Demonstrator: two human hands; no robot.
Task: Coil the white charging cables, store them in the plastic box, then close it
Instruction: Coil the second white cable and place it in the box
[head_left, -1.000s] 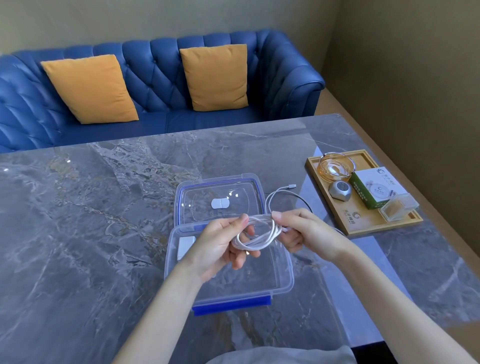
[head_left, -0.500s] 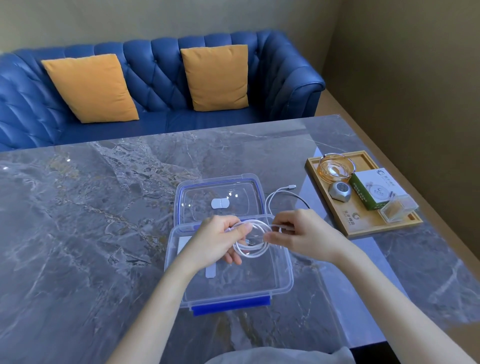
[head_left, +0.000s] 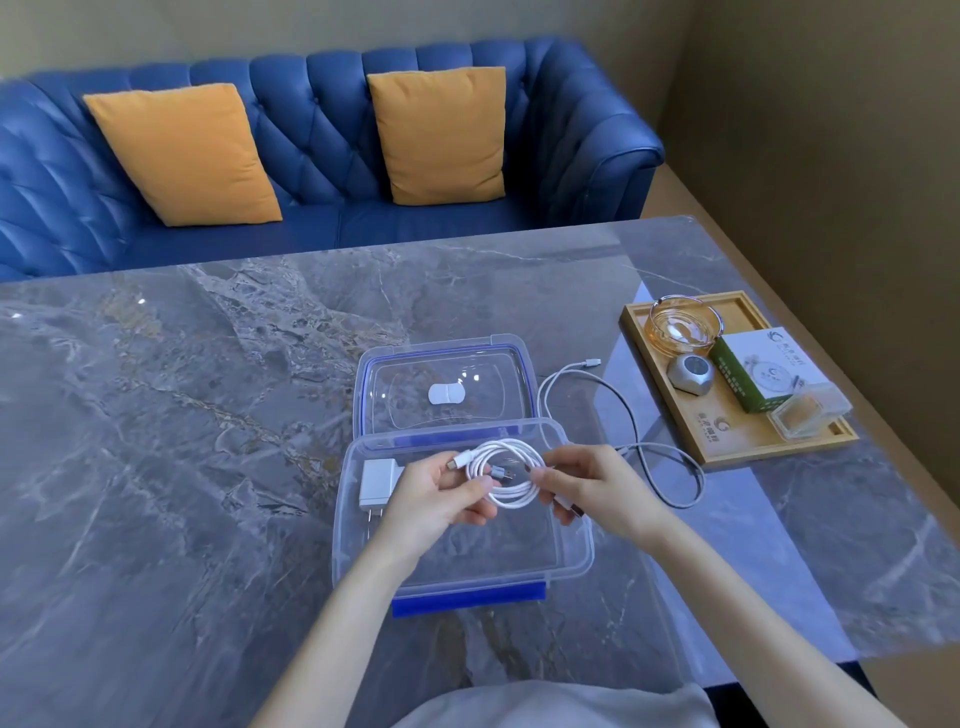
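Observation:
A coiled white cable (head_left: 511, 491) hangs over the open clear plastic box (head_left: 576, 561). My left hand (head_left: 434, 496) pinches the coil's left side, where a plug end sticks out. My right hand (head_left: 592, 488) pinches its right side. The box's clear lid (head_left: 441, 387), with blue seal, lies flat on the table just behind the box. A white charger plug (head_left: 376, 480) lies inside the box at its left end. A second white cable (head_left: 631, 415) lies loose on the table to the right of the box.
The grey marble table (head_left: 182, 441) holds a wooden tray (head_left: 727, 441) at the right with a glass ashtray (head_left: 684, 327), a small metal object (head_left: 691, 373), a green-and-white carton (head_left: 761, 371) and a clear box. A blue sofa with two orange cushions stands behind.
The coil has tightened into a neat round loop, and both hands have lowered it slightly toward the box. The loose cable on the table has not moved.

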